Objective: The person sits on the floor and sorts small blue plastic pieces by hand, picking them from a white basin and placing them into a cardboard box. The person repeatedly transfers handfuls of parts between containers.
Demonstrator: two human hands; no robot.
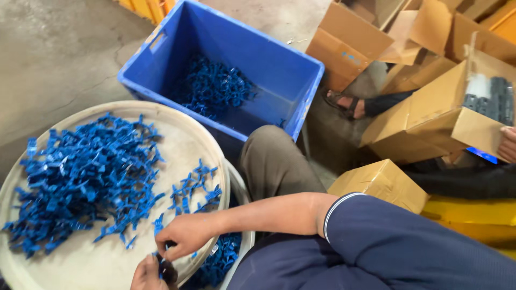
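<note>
Both hands, right hand (185, 233) above left hand (149, 274), pinch one small blue plastic clip (161, 261) over the round off-white tray (97, 266), beside its heaped blue clips (80, 177).

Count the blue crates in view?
1. The blue crate sits on the floor behind the round tray, partly filled with small blue plastic parts. Others may lie out of frame.

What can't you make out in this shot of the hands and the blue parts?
Head view:
- Left hand: cut off by the bottom edge.
- Blue part between both hands: too small, partly covered by the right hand.
- Bucket contents: mostly hidden under the round tray.
- Grey parts in carton: blurred.
</note>
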